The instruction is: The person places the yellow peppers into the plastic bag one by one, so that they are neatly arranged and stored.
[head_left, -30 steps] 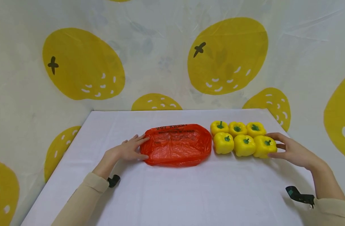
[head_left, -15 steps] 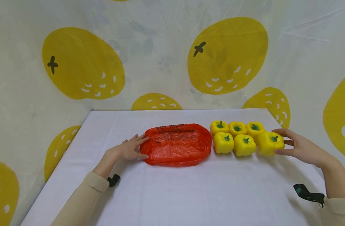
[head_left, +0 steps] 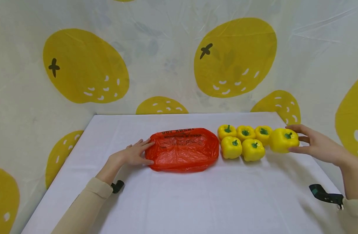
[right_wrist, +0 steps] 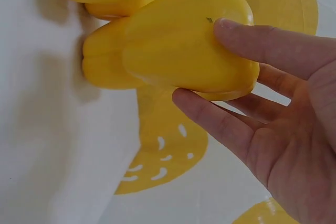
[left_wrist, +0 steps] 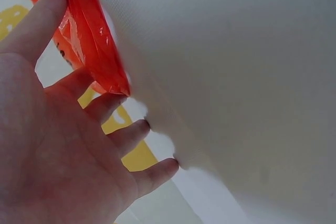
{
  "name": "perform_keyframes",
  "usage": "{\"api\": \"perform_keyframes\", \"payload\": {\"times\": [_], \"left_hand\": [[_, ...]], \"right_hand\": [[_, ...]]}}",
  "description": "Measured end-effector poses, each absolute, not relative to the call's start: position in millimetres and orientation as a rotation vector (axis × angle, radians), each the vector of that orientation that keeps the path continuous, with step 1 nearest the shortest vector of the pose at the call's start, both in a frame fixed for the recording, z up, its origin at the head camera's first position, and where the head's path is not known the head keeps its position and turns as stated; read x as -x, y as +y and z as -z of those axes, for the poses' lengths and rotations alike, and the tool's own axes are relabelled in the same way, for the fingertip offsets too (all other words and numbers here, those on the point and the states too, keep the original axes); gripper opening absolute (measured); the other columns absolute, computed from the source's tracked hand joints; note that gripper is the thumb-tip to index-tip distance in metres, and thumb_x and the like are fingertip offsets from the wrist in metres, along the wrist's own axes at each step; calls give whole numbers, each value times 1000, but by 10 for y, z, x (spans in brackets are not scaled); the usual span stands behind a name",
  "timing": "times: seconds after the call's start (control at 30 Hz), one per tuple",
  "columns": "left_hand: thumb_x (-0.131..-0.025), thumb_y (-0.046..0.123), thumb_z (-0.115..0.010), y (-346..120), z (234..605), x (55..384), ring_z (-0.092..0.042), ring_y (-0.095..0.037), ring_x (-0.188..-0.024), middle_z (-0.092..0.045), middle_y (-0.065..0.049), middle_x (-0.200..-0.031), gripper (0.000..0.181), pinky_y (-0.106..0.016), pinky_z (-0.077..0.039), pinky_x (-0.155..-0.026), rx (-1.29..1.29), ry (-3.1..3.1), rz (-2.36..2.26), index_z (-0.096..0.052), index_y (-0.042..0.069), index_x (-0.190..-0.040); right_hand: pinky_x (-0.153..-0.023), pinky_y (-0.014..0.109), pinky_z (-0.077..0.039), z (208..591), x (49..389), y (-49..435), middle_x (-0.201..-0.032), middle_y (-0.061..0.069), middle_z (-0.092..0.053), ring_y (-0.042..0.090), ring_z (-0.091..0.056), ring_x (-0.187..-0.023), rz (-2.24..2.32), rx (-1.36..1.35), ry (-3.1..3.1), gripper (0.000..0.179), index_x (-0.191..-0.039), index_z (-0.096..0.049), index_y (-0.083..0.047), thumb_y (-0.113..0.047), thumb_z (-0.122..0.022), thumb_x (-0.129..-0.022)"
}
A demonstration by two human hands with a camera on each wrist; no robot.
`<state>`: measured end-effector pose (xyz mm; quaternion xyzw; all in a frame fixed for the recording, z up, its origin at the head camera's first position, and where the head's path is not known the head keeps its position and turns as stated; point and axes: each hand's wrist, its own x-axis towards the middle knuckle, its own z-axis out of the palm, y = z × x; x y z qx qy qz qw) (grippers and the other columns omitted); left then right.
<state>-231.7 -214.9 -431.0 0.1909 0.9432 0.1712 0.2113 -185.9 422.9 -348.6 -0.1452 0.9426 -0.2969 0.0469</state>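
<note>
A yellow bell pepper [head_left: 280, 141] with a green stem is pinched between the thumb and fingers of my right hand [head_left: 322, 144]. It hangs above the tablecloth, its shadow falling below; the right wrist view shows the held pepper [right_wrist: 184, 40] from its side. My left hand [head_left: 133, 154] rests at the left end of a red plastic bag [head_left: 182, 151] with dark print. Its fingers are spread and fairly straight, and in the left wrist view thumb and fingertips touch the bag's edge [left_wrist: 97, 40]. Several more yellow bell peppers [head_left: 253, 150] stand upright in two rows right of the bag.
A white cloth covers the table [head_left: 179, 201]. Behind it hangs a pale curtain [head_left: 161, 58] printed with large yellow fruit. The table's right edge runs below my right forearm. The front pepper row [head_left: 231, 148] sits close beside the bag's right end.
My right hand has lifted the front right pepper off the table, moving it up and to the right, away from the others. My left hand and the bag have stayed put.
</note>
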Motion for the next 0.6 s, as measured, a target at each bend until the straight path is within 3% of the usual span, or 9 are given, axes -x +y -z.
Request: {"api": "perform_keyframes", "payload": {"times": [0.27, 0.6], "left_hand": [[-88, 54, -74, -2140, 4300, 2307, -10, -45, -154, -19, -12, -170, 94, -76, -15, -113, -520, 2618, -469, -31, 17, -163], [-88, 54, -74, -2143, 4323, 2319, -10, -44, -154, -19, -11, -170, 94, -75, -15, -114, -519, 2622, -476, -31, 18, -163]], "right_hand": [[-74, 4, -42, 3364, 1902, 4094, -149, 35, -35, 61, -43, -120, 931, 438, 2881, 77, -150, -33, 8, -10, -78, -92], [-74, 5, -44, 3154, 1967, 3898, -146, 27, -43, 53, -48, -121, 925, 433, 2929, 77, -152, -34, 4, -13, -79, -92]]}}
